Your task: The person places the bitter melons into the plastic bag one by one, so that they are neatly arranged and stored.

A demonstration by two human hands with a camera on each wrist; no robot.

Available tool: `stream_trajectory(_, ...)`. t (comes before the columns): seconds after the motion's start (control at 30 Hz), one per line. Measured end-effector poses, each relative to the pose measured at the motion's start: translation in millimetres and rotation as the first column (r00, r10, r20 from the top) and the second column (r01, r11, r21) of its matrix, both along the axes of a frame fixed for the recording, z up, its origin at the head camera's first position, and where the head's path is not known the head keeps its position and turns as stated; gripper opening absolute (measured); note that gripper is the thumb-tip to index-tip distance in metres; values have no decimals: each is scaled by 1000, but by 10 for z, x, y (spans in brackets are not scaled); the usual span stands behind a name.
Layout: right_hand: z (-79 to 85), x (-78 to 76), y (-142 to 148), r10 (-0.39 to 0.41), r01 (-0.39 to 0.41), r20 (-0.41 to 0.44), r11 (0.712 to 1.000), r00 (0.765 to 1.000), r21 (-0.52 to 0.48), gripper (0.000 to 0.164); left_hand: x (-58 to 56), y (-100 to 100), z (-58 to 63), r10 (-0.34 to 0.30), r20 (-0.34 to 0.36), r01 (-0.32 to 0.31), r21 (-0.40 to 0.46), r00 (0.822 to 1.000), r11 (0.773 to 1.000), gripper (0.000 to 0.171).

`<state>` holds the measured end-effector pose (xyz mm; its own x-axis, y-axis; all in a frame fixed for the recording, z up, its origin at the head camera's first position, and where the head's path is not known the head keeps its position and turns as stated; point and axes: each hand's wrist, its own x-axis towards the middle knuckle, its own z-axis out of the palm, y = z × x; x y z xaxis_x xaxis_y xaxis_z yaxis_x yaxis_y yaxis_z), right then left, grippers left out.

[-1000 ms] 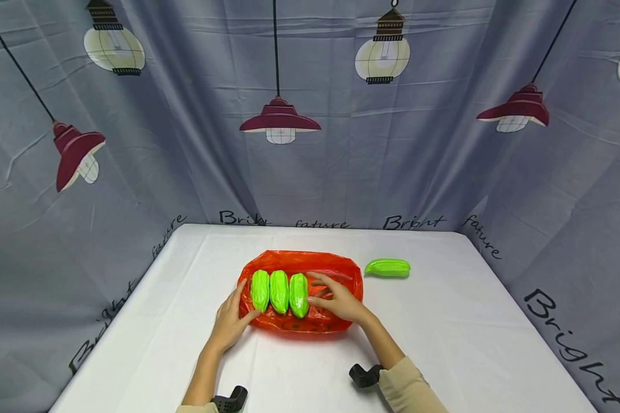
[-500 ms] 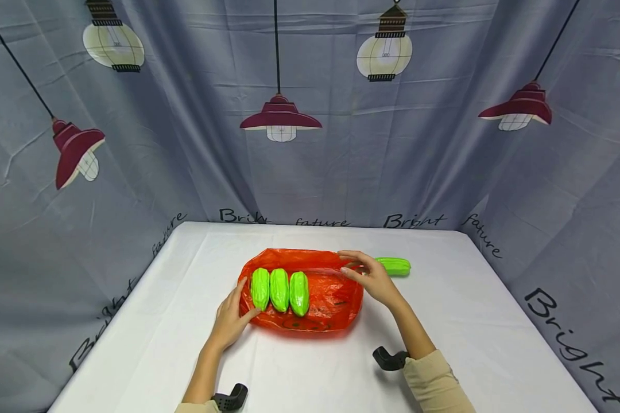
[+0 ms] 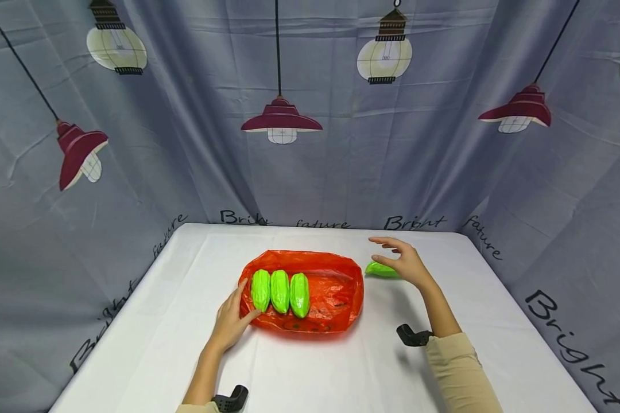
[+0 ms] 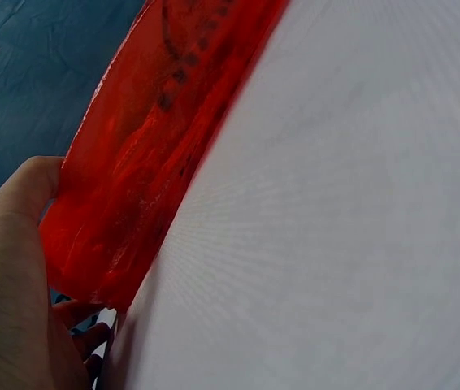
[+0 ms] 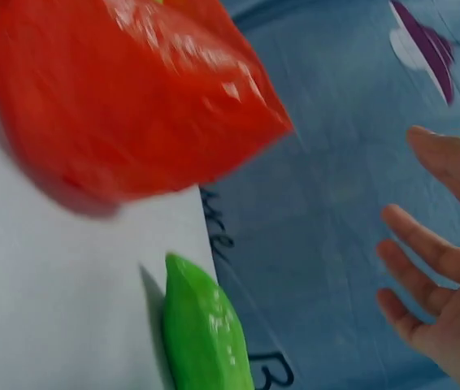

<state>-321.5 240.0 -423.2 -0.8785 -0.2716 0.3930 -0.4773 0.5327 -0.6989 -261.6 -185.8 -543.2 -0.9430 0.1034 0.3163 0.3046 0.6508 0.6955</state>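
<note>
My left hand grips the left end of an open red plastic bag, thumb at its front rim and fingers along its side. In the left wrist view the thumb lies against the red film. Three glossy, ridged green bitter melons lie side by side in the bag's left half. A fourth bitter melon rests on the table right of the bag, partly hidden by my right hand. That hand hovers above it with fingers spread and nothing held; the right wrist view shows the melon's tapered tip apart from the fingers.
A white cloth covers the table. Grey-blue curtains printed with lamps and lettering hang behind it and along both sides. A black wrist mount juts from the right forearm, and another from the left.
My right hand has moved from the third bitter melon in the bag rightward over the bag's rim, to above the melon on the table. The left hand and the bag stay put.
</note>
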Motion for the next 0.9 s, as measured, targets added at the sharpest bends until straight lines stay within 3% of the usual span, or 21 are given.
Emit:
stream_trajectory(0.57, -206, -195, 594, 32, -33, 182, 999, 983, 2, 46, 14, 1, -7, 4, -19, -4, 8, 1000, 1000, 82)
stream_trajectory(0.9, -371, -404, 758, 95, -104, 317, 995, 944, 12, 37, 17, 5, 7, 6, -18, -6, 12, 1000, 1000, 82)
